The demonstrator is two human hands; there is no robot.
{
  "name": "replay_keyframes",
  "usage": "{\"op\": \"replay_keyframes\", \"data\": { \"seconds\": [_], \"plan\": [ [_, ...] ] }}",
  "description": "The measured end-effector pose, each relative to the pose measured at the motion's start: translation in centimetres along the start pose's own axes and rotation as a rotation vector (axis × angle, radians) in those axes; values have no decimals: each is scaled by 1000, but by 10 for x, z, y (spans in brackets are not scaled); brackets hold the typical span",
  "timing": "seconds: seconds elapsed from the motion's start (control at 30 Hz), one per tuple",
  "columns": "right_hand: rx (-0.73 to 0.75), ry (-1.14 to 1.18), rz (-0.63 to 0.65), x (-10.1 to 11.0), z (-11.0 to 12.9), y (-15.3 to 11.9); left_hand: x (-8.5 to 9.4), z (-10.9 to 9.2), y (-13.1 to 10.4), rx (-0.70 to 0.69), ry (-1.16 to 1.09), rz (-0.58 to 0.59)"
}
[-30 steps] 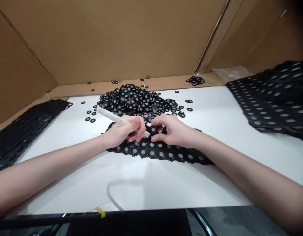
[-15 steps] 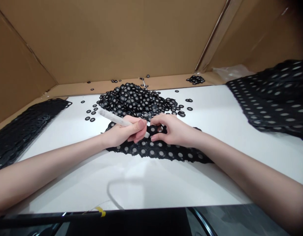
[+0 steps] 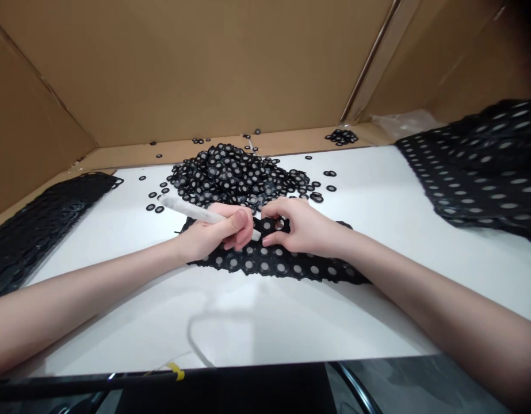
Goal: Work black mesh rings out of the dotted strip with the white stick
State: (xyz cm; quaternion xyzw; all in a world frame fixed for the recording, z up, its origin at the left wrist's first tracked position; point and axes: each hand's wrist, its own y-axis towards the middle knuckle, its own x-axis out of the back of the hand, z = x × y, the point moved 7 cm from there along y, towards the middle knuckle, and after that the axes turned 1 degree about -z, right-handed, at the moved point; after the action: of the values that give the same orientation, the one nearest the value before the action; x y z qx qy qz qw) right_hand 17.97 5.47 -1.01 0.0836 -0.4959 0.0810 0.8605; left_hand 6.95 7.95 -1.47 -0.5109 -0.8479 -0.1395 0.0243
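Observation:
My left hand (image 3: pixel 228 227) is closed around a white pen-like stick (image 3: pixel 190 208), which leans to the left. The stick's lower tip touches or nearly touches a black sheet (image 3: pixel 265 266) with rows of pale round dots, lying flat on the table. My right hand (image 3: pixel 302 227) rests over the same sheet, thumb and fingers curved apart, fingertips at its surface close to the stick's tip. Between them part of the sheet shows. Just behind both hands rises a heap of small black rings with pale centres (image 3: pixel 230 172).
On the white table (image 3: pixel 140 322), dotted black sheets (image 3: pixel 485 178) are stacked at right and a black stack (image 3: pixel 45 224) lies at left. Loose rings (image 3: pixel 329 188) are scattered around the heap. A smaller ring pile (image 3: pixel 342 137) sits near the cardboard wall (image 3: pixel 213 69).
The stick's upper end has swung slightly left and down in my left hand. My right hand keeps nearly the same pose on the sheet. The whole view has shifted a little.

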Motion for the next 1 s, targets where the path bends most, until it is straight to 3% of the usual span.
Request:
{"op": "replay_keyframes", "data": {
  "seconds": [0.2,0.27,0.4,0.6,0.9,1.0],
  "plan": [
    [-4,10,1,-1,-1,-1,-11,-17,-6,-168,366,62],
    [2,13,2,-1,1,-1,-14,-20,-5,-165,412,89],
    [-9,-19,28,0,4,-2,-12,-13,0,-19,281,112],
    [4,-60,56,2,8,-3,-9,-2,2,71,125,122],
    [138,98,102,3,6,-10,9,-9,-3,-39,-179,-152],
    [174,206,110,5,7,-9,7,-11,-8,-32,-213,-163]
  ]
}}
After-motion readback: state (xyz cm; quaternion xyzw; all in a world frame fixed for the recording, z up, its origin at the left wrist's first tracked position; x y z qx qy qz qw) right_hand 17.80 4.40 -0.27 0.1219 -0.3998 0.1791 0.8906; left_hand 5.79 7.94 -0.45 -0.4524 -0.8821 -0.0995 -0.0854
